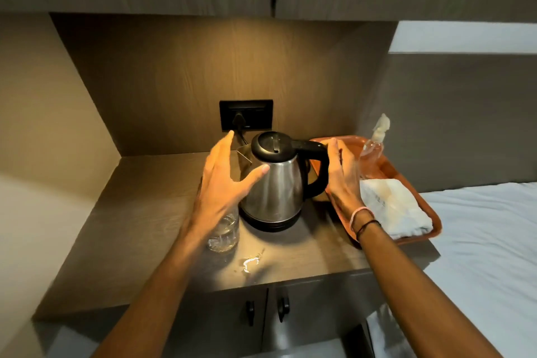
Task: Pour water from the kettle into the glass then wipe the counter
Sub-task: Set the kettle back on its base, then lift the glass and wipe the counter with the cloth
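Kettle (274,183) stands upright on its base, handle toward your right hand (341,174), which is spread open beside it. Your left hand (223,180), open and empty, hovers by the spout; the glass (225,234) sits below it.

Glossy steel kettle (276,189), matt wood-grain counter (139,212), clear glass (223,237)

No text, brand or number can be read anywhere. The folded white cloth (392,206) on the orange tray (418,237) carries faint grey marks that may be lettering, too blurred to make out. The steel kettle (276,183) shows no legible label, and the black wall socket (246,115) at the far side bears no readable marking.
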A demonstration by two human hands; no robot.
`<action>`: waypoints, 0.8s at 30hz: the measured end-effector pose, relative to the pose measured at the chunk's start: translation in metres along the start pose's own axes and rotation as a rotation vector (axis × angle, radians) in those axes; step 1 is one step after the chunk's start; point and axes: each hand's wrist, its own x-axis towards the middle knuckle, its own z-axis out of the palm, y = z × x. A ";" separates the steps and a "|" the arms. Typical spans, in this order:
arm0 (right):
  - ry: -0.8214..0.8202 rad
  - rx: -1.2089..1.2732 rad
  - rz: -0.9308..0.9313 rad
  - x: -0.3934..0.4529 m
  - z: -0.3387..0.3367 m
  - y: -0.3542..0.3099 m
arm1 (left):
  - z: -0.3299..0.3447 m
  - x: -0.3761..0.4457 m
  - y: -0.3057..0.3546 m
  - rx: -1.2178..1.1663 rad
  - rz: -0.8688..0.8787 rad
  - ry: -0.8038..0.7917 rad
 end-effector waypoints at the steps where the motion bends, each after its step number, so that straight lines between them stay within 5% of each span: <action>1: -0.032 -0.116 -0.088 -0.004 -0.014 0.005 | 0.004 -0.007 0.009 0.090 0.071 0.083; 7: -0.092 -0.518 -0.064 -0.013 -0.105 0.034 | 0.037 -0.033 0.066 0.471 0.439 0.327; 14: -0.312 -0.540 0.370 0.012 -0.180 0.081 | 0.113 -0.049 0.118 0.505 0.558 0.285; 17: -0.439 -0.446 0.425 0.022 -0.183 0.095 | 0.162 -0.054 0.132 0.470 0.437 0.161; 20: -0.532 -0.365 0.380 0.028 -0.179 0.111 | 0.208 -0.052 0.131 0.510 0.233 -0.137; 24: -0.500 -0.316 0.306 0.034 -0.174 0.136 | 0.252 -0.053 0.120 0.599 0.011 -0.467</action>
